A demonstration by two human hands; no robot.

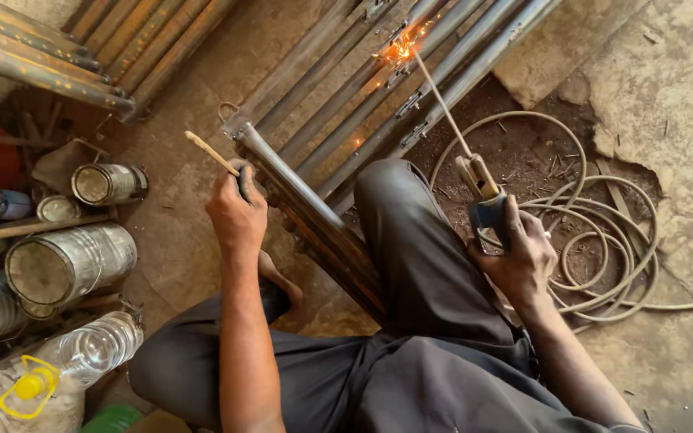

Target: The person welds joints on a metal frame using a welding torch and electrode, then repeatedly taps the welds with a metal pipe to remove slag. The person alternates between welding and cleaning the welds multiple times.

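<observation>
My right hand (519,252) grips a welding electrode holder (484,200) with a blue handle. Its long rod (441,100) reaches up to a metal bar frame (378,104), where orange sparks (399,46) burn at the tip. My left hand (237,212) is closed on a dark handle with a thin pale stick (210,152) pointing up-left, beside the frame's near corner (238,128). My knee in grey trousers (411,232) rests against the frame.
Several metal tins (70,261) lie at the left, with a clear plastic bottle (94,349) with a yellow cap below them. A coiled cable (595,232) lies on dirt at the right. More metal bars (58,48) lie top left.
</observation>
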